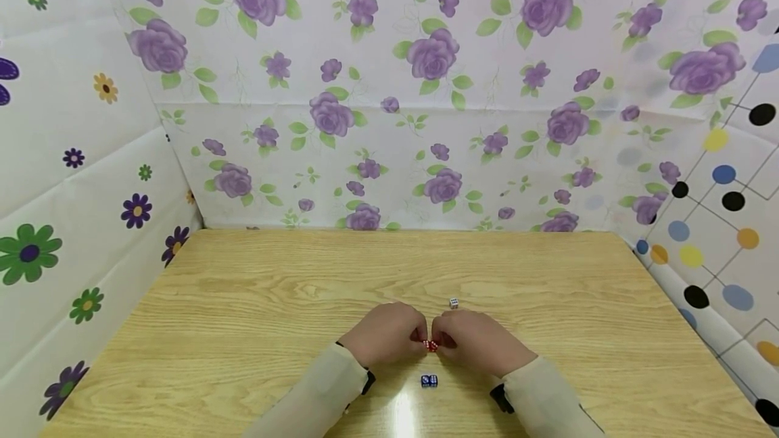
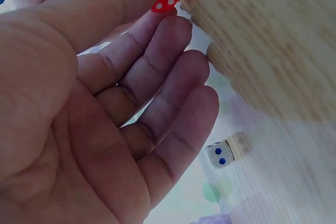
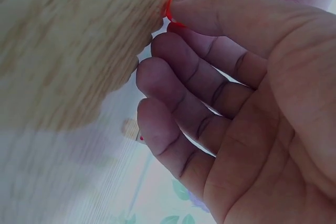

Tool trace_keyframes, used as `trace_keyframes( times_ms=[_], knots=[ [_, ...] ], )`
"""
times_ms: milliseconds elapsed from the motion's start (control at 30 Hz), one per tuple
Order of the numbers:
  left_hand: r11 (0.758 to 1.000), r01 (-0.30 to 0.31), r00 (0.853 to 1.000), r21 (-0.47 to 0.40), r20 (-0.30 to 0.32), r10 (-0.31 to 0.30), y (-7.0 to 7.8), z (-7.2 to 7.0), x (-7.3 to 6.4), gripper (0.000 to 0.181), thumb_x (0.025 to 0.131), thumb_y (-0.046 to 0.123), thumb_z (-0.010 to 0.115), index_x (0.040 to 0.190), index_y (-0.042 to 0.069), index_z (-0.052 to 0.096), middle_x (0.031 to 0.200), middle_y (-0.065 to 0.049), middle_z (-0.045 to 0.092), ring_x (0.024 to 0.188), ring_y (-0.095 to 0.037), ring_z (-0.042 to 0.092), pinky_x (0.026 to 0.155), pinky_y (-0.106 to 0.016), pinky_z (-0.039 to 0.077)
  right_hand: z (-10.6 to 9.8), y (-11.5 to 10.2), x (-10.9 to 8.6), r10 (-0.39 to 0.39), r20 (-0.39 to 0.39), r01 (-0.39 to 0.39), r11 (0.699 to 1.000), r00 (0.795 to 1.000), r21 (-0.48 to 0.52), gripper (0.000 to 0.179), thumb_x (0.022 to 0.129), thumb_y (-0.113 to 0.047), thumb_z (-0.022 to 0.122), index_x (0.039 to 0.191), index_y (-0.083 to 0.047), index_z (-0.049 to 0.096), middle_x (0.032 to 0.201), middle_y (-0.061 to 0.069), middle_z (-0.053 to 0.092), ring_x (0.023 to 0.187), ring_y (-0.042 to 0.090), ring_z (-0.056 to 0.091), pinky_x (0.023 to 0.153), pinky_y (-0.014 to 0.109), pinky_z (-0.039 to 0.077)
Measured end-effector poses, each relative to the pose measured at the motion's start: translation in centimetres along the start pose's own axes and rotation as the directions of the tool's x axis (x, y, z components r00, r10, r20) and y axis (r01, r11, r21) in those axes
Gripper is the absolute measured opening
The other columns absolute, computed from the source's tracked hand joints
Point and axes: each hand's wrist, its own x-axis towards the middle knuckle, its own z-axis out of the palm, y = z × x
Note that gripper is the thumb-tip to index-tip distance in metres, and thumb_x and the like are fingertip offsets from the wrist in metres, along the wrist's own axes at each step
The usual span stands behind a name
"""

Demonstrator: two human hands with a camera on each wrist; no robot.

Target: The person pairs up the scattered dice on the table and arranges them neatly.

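Backdrop: floral sheet (image 1: pixel 389 144), behind counter (image 1: pixel 274 279)
Left hand (image 1: pixel 389 335): pinching red dice (image 1: pixel 430 346)
Right hand (image 1: pixel 481 341): pinching them too
Blue dice (image 1: pixel 429 380): between sleeves (image 1: pixel 316 391)
White die (image 1: pixel 453 303): past right hand

Small dice on a pale wood-grained tabletop (image 1: pixel 274 289).
The grain ran mostly from left to right, and a bright patch of glare (image 1: pixel 403 418) lay toward the near edge. Two blue dice (image 1: pixel 429 380) with pale pips sat side by side on the near part, just beyond that glare. Two red dice (image 1: pixel 433 347) with white pips were together at the surface, a little farther off. A white die (image 1: pixel 453 303) lay farther still, slightly to their right.
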Motion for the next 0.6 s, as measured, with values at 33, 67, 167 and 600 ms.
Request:
trace_keyframes(
  times_ms=[33,67,167,600],
  knots=[
    [1.0,-0.001,1.0,-0.001,-0.001,0.001,-0.01,0.0,0.0,0.015,0.092,0.026,0.08,0.079,0.024,0.072,0.072,0.017,0.06,0.065,-0.001,0.052,0.066,-0.022,0.046,0.0,0.03,-0.02,0.001,0.0,-0.001,1.0,1.0,0.002,0.023,0.091,-0.01,0.079,0.081,-0.021,0.061,0.076,-0.012,0.052,0.068,0.002,0.041,0.065,0.023,0.039],
    [1.0,-0.001,1.0,-0.004,-0.001,0.001,-0.04,0.02,0.0,0.015,0.091,0.026,0.081,0.079,0.024,0.073,0.073,0.017,0.061,0.066,-0.001,0.053,0.067,-0.022,0.047,0.03,0.06,-0.01,0.005,0.002,-0.005,1.0,1.0,0.005,0.023,0.091,-0.01,0.079,0.081,-0.021,0.061,0.076,-0.012,0.052,0.068,0.003,0.041,0.065,0.024,0.039],
    [1.0,-0.001,1.0,-0.017,-0.001,0.001,-0.19,-0.05,-0.07,0.009,0.091,0.025,0.08,0.084,0.022,0.076,0.078,0.017,0.065,0.071,0.0,0.056,0.07,-0.022,0.049,0.11,0.17,-0.02,0.017,0.007,-0.017,1.0,1.0,0.02,0.022,0.09,-0.01,0.08,0.082,-0.02,0.062,0.077,-0.011,0.053,0.069,0.003,0.042,0.065,0.024,0.04],
    [0.998,0.011,1.0,-0.054,0.021,-0.009,-0.27,-0.3,-0.21,0.006,0.092,0.023,0.08,0.087,0.022,0.076,0.08,0.016,0.066,0.071,0.001,0.057,0.071,-0.022,0.051,0.45,0.31,0.09,0.018,0.0,-0.018,1.0,1.0,-0.001,0.02,0.092,-0.014,0.078,0.081,-0.022,0.064,0.076,-0.013,0.053,0.066,0.002,0.042,0.064,0.023,0.04]
  ],
)
